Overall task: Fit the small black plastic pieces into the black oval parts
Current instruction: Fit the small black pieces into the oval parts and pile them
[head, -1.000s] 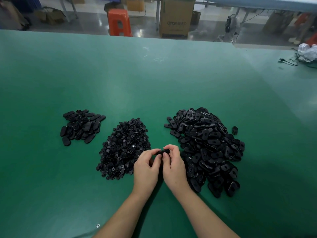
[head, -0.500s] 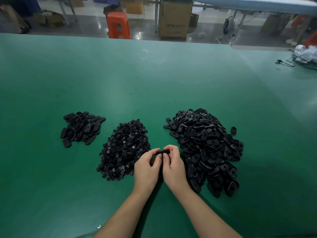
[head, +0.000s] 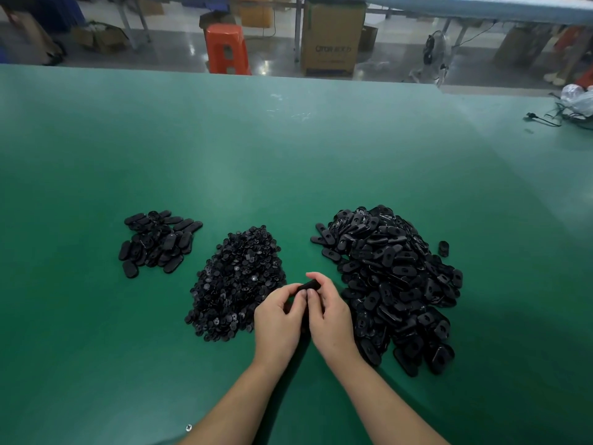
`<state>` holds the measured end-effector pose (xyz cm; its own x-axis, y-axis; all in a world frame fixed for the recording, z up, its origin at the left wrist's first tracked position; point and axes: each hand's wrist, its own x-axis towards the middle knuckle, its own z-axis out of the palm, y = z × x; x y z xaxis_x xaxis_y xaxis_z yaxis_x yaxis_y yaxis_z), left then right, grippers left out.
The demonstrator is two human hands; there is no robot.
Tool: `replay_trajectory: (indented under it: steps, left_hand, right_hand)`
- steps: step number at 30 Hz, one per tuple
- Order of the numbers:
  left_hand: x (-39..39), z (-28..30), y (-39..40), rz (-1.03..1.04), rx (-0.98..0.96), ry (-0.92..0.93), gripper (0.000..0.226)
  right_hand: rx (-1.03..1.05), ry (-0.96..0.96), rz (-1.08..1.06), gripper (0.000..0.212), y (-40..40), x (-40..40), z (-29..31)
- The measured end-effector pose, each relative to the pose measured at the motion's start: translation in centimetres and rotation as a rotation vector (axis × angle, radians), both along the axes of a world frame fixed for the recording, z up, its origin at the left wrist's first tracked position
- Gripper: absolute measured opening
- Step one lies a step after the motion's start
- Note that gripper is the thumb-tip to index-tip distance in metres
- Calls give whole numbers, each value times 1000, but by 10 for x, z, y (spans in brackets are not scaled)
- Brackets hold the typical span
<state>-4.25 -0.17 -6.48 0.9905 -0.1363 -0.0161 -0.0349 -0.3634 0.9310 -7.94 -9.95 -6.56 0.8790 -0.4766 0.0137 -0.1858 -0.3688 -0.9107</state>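
Both hands meet over the green table (head: 288, 162) between two heaps. My left hand (head: 277, 319) and my right hand (head: 330, 316) together pinch one black oval part (head: 308, 286) with thumbs and fingertips. A small piece in it, if any, is hidden by the fingers. A heap of small black plastic pieces (head: 236, 284) lies just left of the hands. A big heap of black oval parts (head: 391, 281) lies to the right. A smaller group of oval parts (head: 157, 242) sits at the far left.
One stray oval part (head: 443, 248) lies right of the big heap. A small screw (head: 188, 427) lies near the front edge. Cables and a white bag (head: 577, 101) sit at the far right. Behind the table stand an orange stool (head: 227, 48) and a cardboard box (head: 332, 36).
The hands stay in place on the oval part; fingers shift only slightly. The view has tilted a little.
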Motion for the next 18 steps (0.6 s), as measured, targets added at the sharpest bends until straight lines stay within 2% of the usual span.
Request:
replay_trajectory:
  steps: [12, 18]
  left_hand:
    - [0, -3, -1, 24, -60, 4, 18]
    - [0, -4, -1, 10, -20, -9, 18]
  right_hand:
    - [-11, -45, 17, 21, 0, -1, 0]
    - [-9, -42, 14, 21, 0, 0, -1]
